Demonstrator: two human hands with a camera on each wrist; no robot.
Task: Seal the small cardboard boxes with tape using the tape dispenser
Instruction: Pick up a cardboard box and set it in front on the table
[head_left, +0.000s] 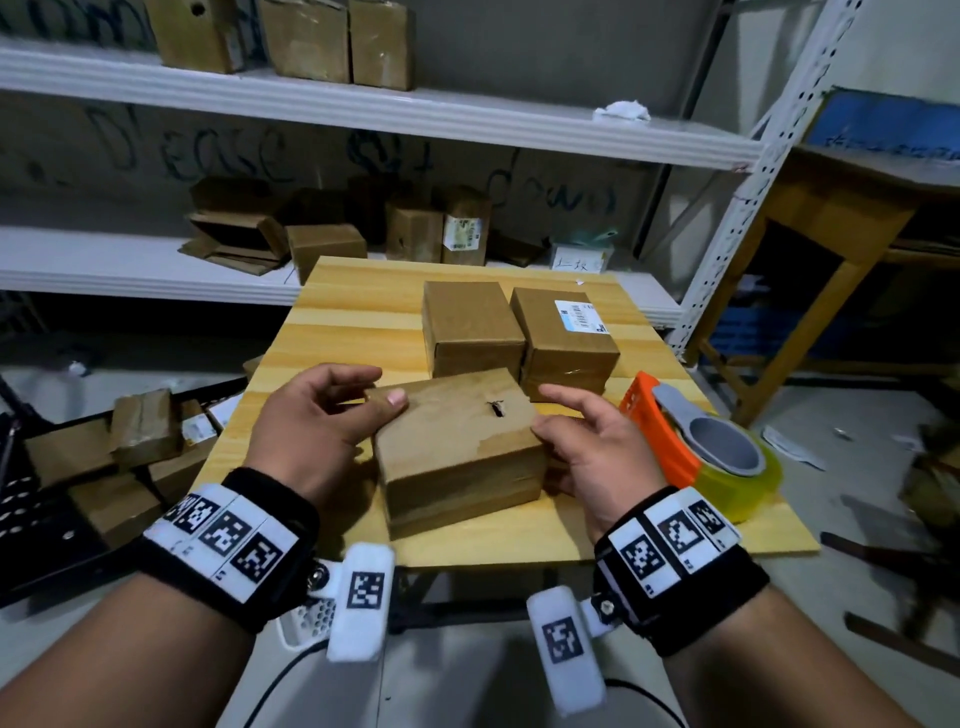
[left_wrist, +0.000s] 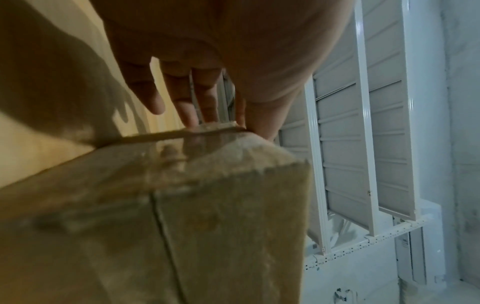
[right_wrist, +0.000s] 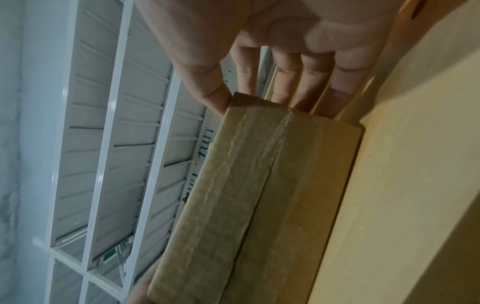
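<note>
A small brown cardboard box (head_left: 457, 452) sits near the front middle of the wooden table (head_left: 343, 322), held between both hands. My left hand (head_left: 382, 387) grips its far left corner, thumb on top and fingers behind the far edge. My right hand (head_left: 550, 413) holds the right end, thumb on the top edge. The top has a small dark tear. The left wrist view shows the fingers (left_wrist: 182, 107) reaching over the box (left_wrist: 207, 205). In the right wrist view clear tape covers the seam of the box (right_wrist: 259, 185). The orange tape dispenser (head_left: 696, 447) lies to the right.
Two more closed boxes stand behind, a plain one (head_left: 470, 327) and one with a white label (head_left: 563, 338). White metal shelving (head_left: 363, 109) with several cartons runs along the back. More boxes lie on the floor at the left (head_left: 140, 426). A wooden stool (head_left: 831, 218) stands right.
</note>
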